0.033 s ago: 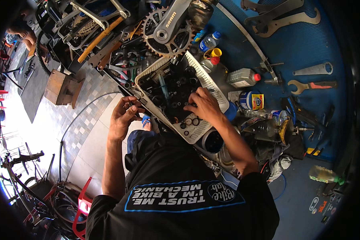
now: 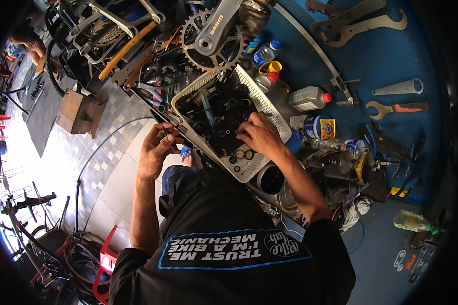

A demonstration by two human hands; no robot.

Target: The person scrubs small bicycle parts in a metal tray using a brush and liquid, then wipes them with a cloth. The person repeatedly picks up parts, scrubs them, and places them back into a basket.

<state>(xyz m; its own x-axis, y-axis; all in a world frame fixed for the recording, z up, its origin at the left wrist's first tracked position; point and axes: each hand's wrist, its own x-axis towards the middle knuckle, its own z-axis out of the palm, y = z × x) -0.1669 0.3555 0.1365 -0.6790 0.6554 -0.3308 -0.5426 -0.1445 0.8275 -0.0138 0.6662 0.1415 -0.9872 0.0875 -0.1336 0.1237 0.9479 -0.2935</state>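
Tiled floor point(image 2: 107, 109) below, parts point(image 2: 222, 133) lie under curled right fingers point(image 2: 245, 128), grip unclear; left fingers point(image 2: 164, 146) pinch a dark piece point(image 2: 174, 146)

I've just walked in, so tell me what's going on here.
The person's right hand reaches into a white basket of small dark parts. The left hand, beside it, holds a dark piece too small to identify. Loose rings lie near the basket's closest end.
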